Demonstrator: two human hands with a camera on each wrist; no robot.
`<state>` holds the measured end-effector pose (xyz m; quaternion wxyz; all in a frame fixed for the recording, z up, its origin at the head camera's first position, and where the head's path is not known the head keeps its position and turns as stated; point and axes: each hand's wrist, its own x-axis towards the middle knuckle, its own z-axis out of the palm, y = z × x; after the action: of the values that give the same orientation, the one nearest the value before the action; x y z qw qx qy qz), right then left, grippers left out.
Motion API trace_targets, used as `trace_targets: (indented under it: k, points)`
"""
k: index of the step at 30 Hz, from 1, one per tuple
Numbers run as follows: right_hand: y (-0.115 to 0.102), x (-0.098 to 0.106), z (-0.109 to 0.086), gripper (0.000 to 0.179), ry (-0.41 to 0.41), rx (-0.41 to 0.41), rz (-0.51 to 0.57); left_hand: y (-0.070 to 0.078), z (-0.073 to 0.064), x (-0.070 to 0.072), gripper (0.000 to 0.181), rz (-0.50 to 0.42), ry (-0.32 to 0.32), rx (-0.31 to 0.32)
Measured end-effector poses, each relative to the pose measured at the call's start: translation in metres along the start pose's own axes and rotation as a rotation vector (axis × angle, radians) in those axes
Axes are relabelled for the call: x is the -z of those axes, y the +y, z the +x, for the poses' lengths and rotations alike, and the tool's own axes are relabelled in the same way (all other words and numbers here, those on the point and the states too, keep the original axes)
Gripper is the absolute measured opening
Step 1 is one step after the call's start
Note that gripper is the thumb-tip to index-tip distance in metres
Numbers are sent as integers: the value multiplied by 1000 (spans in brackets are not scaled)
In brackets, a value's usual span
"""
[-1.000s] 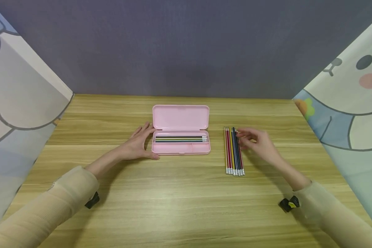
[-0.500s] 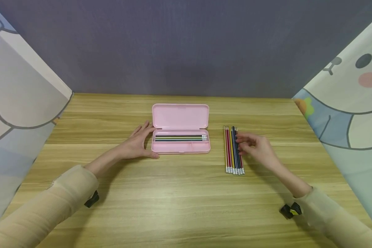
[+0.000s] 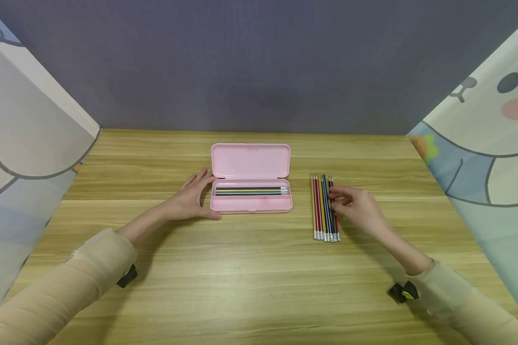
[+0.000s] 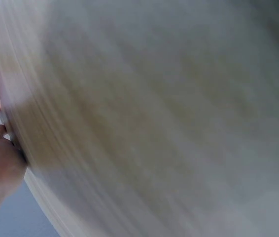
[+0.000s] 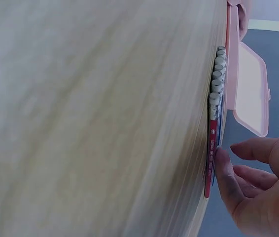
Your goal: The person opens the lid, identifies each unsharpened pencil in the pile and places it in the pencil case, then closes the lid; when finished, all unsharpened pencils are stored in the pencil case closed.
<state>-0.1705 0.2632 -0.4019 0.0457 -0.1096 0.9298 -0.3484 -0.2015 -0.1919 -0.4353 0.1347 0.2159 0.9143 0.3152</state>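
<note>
A pink pencil case (image 3: 250, 205) lies with its lid (image 3: 250, 160) raised, and a few dark and yellow striped pencils (image 3: 250, 191) lie in its long rear compartment. My left hand (image 3: 187, 199), fingers and thumb spread, rests at the case's left end. To the right of the case, several red, yellow and dark blue pencils (image 3: 323, 211) lie side by side, eraser ends toward me. My right hand (image 3: 358, 206) is at the right edge of this row, thumb and fingers bent. In the right wrist view the thumb (image 5: 223, 163) touches the pencils, while the index finger (image 5: 253, 149) is apart from it.
Everything lies on a wood-grain table (image 3: 241, 278). A dark grey panel (image 3: 259, 67) stands behind it, and cartoon-printed panels (image 3: 500, 191) stand at both sides. The front two compartments of the case hold nothing visible.
My right hand's fingertips have drawn slightly toward me along the pencils, and a small gap shows among the pencil tips at the right. The left hand keeps its place.
</note>
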Motion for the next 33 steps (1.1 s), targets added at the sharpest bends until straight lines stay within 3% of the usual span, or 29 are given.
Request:
trace_targets:
  k: [8, 22, 33]
  points:
    - [-1, -5, 0, 53, -1, -14, -91, 1, 1, -1, 106, -9, -3, -3]
    - [-8, -6, 1, 63, -14, -52, -122, 0, 1, -1, 106, -16, -6, 1]
    - [-9, -10, 2, 64, 21, -18, -162, 0, 0, 0, 105, -13, -6, -2]
